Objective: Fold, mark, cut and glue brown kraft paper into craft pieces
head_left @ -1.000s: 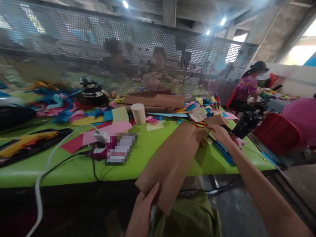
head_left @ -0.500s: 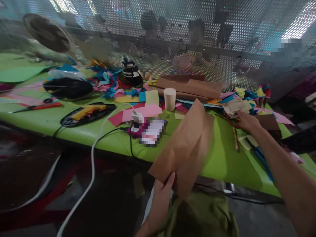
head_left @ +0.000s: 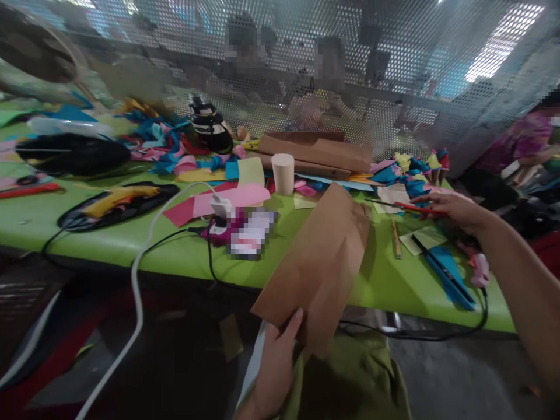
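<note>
My left hand (head_left: 280, 356) is closed on the lower edge of a folded sheet of brown paper (head_left: 319, 256), thumb on top. The sheet slants up from my lap over the table's front edge. On the right, my right hand (head_left: 459, 211) grips red-handled scissors (head_left: 413, 207), their thin dark blades pointing left above a scrap of pale paper (head_left: 392, 197). Below that hand lie a pencil (head_left: 396, 239), a yellow-green paper piece (head_left: 422, 240), a dark pen-like tool (head_left: 441, 267) on blue paper (head_left: 452, 286), and a pink-handled corded tool (head_left: 480, 269).
On the green table (head_left: 394, 291) stand a pale cylinder (head_left: 283, 175) and a black bottle (head_left: 210, 131). A phone (head_left: 251, 233) lies beside a purple power strip (head_left: 219, 230); its white cable (head_left: 137, 291) hangs in front. A yellow glue gun (head_left: 118, 200) rests at left. Brown paper (head_left: 315, 153) lies behind.
My right hand has moved right from the paper scraps and now holds the scissors above the table. The brown paper has turned slightly in my left hand. The view has shifted right.
</note>
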Motion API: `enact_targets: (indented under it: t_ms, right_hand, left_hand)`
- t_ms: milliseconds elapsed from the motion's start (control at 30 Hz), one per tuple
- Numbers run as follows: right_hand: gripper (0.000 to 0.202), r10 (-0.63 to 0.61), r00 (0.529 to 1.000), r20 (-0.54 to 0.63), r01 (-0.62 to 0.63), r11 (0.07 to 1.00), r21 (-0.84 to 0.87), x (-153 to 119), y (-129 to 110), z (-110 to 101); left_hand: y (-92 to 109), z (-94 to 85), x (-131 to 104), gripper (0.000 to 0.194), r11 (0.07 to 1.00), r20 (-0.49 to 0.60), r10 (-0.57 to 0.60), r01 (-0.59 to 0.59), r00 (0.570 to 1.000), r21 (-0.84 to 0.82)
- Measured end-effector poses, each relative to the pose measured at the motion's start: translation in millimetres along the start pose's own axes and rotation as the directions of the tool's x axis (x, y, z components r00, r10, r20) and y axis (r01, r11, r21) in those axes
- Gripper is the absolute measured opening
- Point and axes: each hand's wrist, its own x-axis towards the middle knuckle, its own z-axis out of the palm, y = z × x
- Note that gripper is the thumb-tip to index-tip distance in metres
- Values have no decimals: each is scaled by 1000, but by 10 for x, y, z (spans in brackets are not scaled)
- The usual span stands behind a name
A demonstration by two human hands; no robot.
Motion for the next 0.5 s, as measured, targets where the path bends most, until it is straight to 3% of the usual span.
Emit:
enact_targets:
  t_ms: [67,200,367,467,500]
  right_hand:
    - [35,66,985,161,-93,982,165,-142,-19,-3]
    - [31,39,980,195,-129,873,471,-414,-80,75]
    - [37,-118,966,232,-80,712,697,-1088,-264,391]
    - [63,-239,884,402,-191,601,776,-1560,-321,582]
    - [62,-241,885,399,-197,581,790,-1691,-319,621]
  left_hand:
    - [29,-25,-28,29,996,34,42,-44,999,81]
    - [35,-30,-58,30,967,82,113,-129,990,221]
    - [-4,13,-100,36,999,72,-2,-1,997,41]
    - [-11,15,-151,49,995,131,-32,44,991,-86]
    - [-13,14,-169,52,989,164,-38,61,986,-134]
